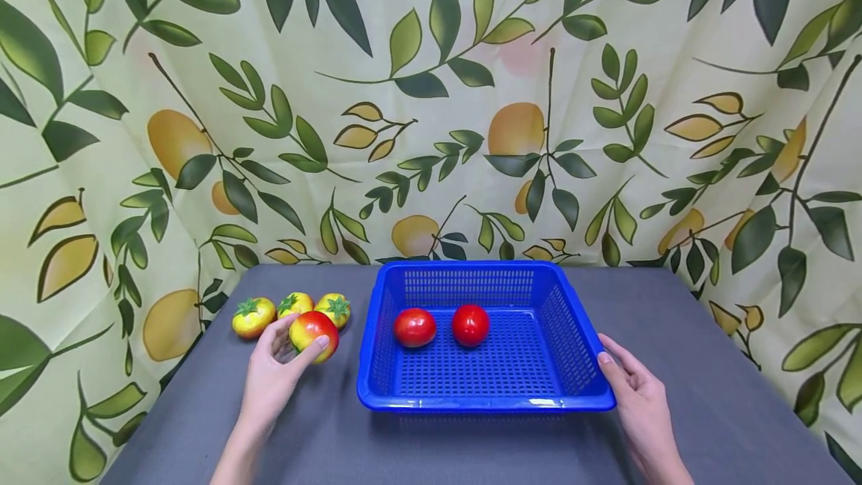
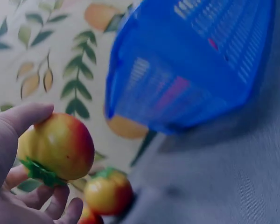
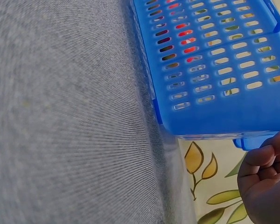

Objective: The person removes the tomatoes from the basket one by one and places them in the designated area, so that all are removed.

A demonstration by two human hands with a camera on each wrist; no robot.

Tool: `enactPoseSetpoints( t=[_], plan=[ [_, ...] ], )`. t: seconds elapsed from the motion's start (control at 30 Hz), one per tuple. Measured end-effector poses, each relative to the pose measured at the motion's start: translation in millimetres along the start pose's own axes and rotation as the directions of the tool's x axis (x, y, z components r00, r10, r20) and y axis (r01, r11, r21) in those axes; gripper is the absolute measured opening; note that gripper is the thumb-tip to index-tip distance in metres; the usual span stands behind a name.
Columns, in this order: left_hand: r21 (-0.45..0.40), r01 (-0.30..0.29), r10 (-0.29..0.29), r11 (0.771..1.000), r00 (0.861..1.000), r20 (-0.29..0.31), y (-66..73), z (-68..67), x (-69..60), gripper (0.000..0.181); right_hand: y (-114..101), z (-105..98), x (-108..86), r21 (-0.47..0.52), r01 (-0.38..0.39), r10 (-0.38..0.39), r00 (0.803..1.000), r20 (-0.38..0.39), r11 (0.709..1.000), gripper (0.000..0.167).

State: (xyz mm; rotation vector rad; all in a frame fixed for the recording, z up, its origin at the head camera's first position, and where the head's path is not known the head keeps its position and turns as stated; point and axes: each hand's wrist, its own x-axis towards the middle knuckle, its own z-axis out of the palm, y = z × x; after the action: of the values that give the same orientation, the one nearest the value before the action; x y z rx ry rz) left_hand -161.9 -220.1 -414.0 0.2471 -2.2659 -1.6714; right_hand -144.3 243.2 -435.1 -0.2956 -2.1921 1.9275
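Observation:
My left hand (image 1: 279, 369) pinches a red-and-yellow tomato-like fruit (image 1: 314, 340) between thumb and fingers, left of the blue plastic basket (image 1: 485, 403). In the left wrist view the held fruit (image 2: 60, 147) has its green leafy cap turned down toward the fingers. Behind it on the table sit three similar fruits (image 1: 254, 318), green caps up. Inside the basket lie two red round fruits, one (image 1: 414, 328) left of the other (image 1: 471, 325), with no green caps showing. At the basket's right rim my right hand (image 1: 636, 391) grips the edge, fingers curled in the right wrist view.
A grey cloth (image 1: 310, 440) covers the table under everything. Behind and at both sides hangs a pale curtain (image 1: 431, 118) printed with leaves and orange fruits. The basket's slotted walls rise around the two red fruits.

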Motion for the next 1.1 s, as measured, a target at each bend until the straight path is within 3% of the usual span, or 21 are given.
enactPoseSetpoints(
  t=[0.17,0.37,0.63,0.77,0.9,1.1],
  plan=[
    [-0.068,0.124,-0.119,0.990,0.990,0.077,-19.2,-6.5,6.8,0.071,1,0,-1.1,0.016,-0.015,0.015,1.000,0.004,1.000,0.063],
    [-0.118,0.197,-0.189,0.973,0.979,0.078,-29.3,-10.6,10.2,0.073,0,0,1.7,0.037,0.001,-0.001,1.000,0.003,0.999,0.063],
    [-0.013,0.142,-0.142,0.990,0.990,0.008,-39.4,-12.6,12.0,0.073,0,1,3.2,-0.040,-0.024,0.023,1.000,-0.008,0.999,0.065],
    [0.087,0.101,-0.104,0.991,0.994,0.031,-43.6,-14.2,13.0,0.073,1,0,2.6,-0.009,-0.012,0.012,1.000,-0.001,1.000,0.064],
    [0.206,0.075,-0.093,0.976,0.993,0.078,-46.8,-15.2,13.2,0.079,0,-1,2.4,0.022,-0.010,0.009,1.000,0.005,1.000,0.064],
    [0.238,0.088,-0.113,0.967,0.989,0.093,-49.5,-14.0,13.0,0.083,1,0,3.0,0.018,-0.014,0.014,1.000,0.004,1.000,0.065]
  ],
)
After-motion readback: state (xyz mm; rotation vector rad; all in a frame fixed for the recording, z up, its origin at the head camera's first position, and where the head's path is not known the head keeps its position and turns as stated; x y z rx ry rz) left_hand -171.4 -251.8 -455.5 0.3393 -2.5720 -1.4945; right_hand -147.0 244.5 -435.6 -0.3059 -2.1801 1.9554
